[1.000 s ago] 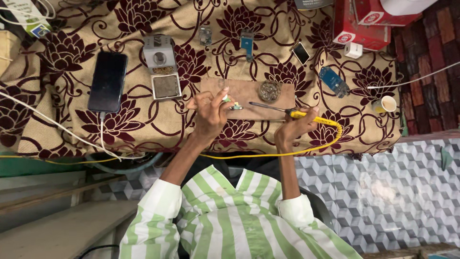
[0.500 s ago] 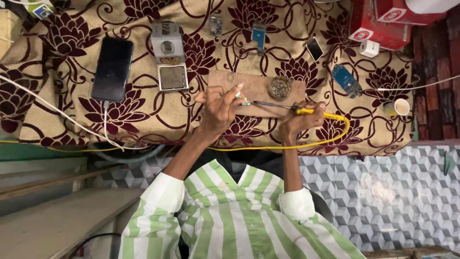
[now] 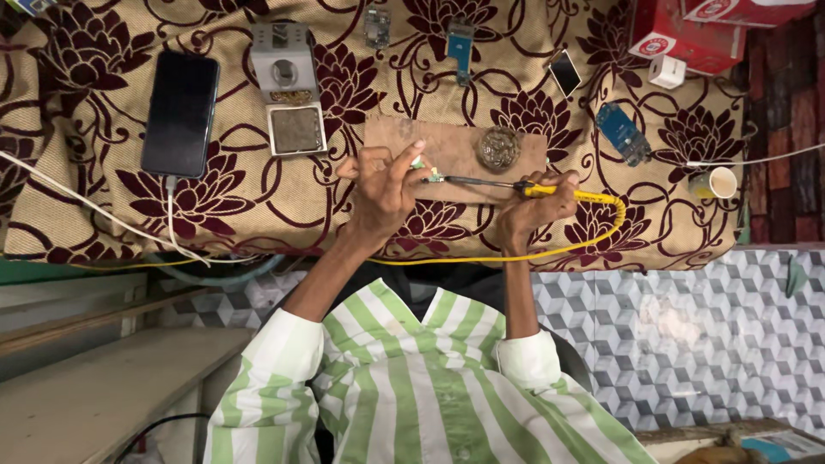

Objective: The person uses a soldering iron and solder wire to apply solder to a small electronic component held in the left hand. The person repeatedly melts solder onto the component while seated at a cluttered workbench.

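Left hand (image 3: 384, 185) pinches a small green board (image 3: 427, 169) between fingertips, holding it over the wooden block (image 3: 412, 142). Right hand (image 3: 528, 210) is closed around the yellow handle of a soldering iron (image 3: 507, 184); the iron's dark shaft runs left and its tip meets the small board at the left hand. Yellow cable (image 3: 550, 252) loops from the handle right, then back left along the near edge of the bench (image 3: 86, 232), which is covered in a tan cloth with maroon flowers.

Brass-wool tip cleaner (image 3: 498, 148) sits on the block, just right of the left hand's fingers. Left of the block: a grey iron stand with a sponge tray (image 3: 290, 90). Further left, a black phone (image 3: 180, 113) lies face up, white cord plugged in at its near end. Far side: two blue modules (image 3: 460, 45), another blue one (image 3: 622, 133) right of the block, a small dark screen part (image 3: 565, 72). Far right: red box (image 3: 687, 34), white plug (image 3: 667, 70), small cup (image 3: 715, 183).

Striped green-white sleeves near the camera.
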